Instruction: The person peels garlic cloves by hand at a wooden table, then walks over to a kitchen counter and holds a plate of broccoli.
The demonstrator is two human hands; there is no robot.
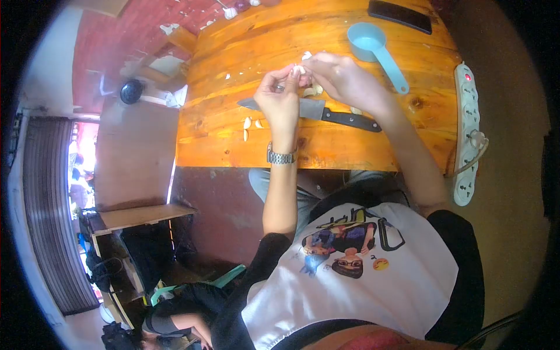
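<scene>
My left hand [279, 96], with a metal watch [282, 154] on its wrist, pinches a pale garlic clove [300, 69] between thumb and fingers. From the other side, my right hand [341, 79] closes its fingertips on the same clove; some of its fingers are hidden. Bits of garlic skin [315, 91] lie on the wood just below the fingertips. Nearer to me rests a knife [350, 119] with a black handle, its blade pointing left and partly covered by my left hand. Several loose garlic cloves [247, 123] lie left of my left wrist.
The wooden table [216, 146] carries a light-blue measuring cup [396, 76] and a dark phone [399, 16] at the far right. A garlic bulb [230, 12] lies at the far edge. Along the right edge runs a white power strip [465, 140]. Another person [186, 312] is at lower left.
</scene>
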